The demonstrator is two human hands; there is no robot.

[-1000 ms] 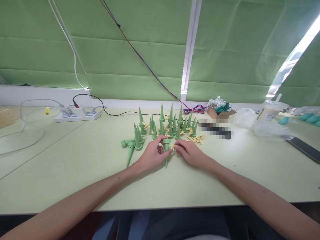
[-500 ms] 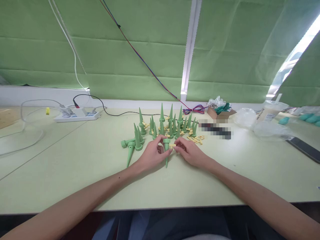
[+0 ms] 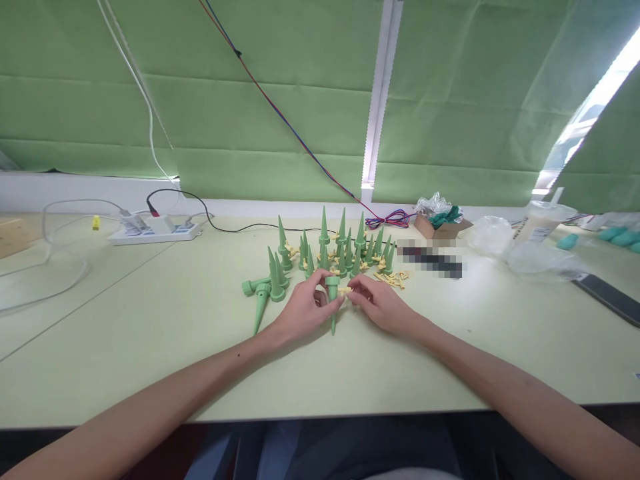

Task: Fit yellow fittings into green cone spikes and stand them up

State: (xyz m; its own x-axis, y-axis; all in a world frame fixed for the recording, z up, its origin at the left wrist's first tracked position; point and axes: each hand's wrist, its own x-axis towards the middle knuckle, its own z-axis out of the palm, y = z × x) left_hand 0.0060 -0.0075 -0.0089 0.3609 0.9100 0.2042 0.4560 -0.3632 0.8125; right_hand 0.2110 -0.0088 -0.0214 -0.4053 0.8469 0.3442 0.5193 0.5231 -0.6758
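My left hand [image 3: 311,307] is closed around a green watering spike [image 3: 333,308], holding it point down with its wide cap up. My right hand [image 3: 381,304] pinches a small yellow valve [image 3: 344,291], whose inner end meets the side of that spike just below the cap. Behind my hands stands a cluster of green watering spikes [image 3: 325,230], points up, several with yellow valves fitted. Two more spikes [image 3: 260,308] lie loose to the left of the cluster. Loose yellow valves [image 3: 397,279] form a small pile beyond my right hand.
A white power strip [image 3: 155,231] with plugs and cords sits back left. Toward the back right are a cardboard box [image 3: 443,228], a bundled red-blue wire [image 3: 393,219], a drink cup [image 3: 543,223] and plastic bags. A dark phone [image 3: 609,299] lies at the right.
The yellow valve has turned slightly in my right fingers against the spike. Both hands and the spike stay almost in place.
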